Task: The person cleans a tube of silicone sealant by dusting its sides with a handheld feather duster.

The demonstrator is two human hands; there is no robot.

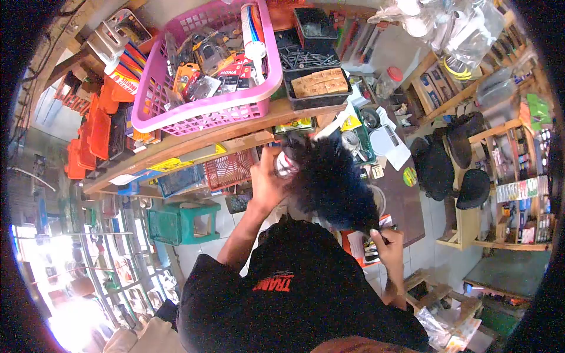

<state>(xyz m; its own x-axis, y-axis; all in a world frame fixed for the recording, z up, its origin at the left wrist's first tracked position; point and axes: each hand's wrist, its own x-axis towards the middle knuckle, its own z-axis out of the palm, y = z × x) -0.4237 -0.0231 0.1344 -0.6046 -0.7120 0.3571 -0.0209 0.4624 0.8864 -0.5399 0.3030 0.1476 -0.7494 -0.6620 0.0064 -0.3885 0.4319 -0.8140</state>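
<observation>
My left hand is wrapped round a small white and red container, just below the wooden shelf edge. In my right hand, the fingers are closed on the dark handle of a fluffy black duster. The duster stretches up and left from that hand, and its bristles reach the container. Above my left hand, a pink basket with packaged goods sits on the shelf. Beside it stands a black tray holding tan blocks.
The wooden shelf crosses above my hands. A red basket lies below it, and a green stool stands at the left. A brown table with papers is at the right. Clear plastic bags hang at the upper right.
</observation>
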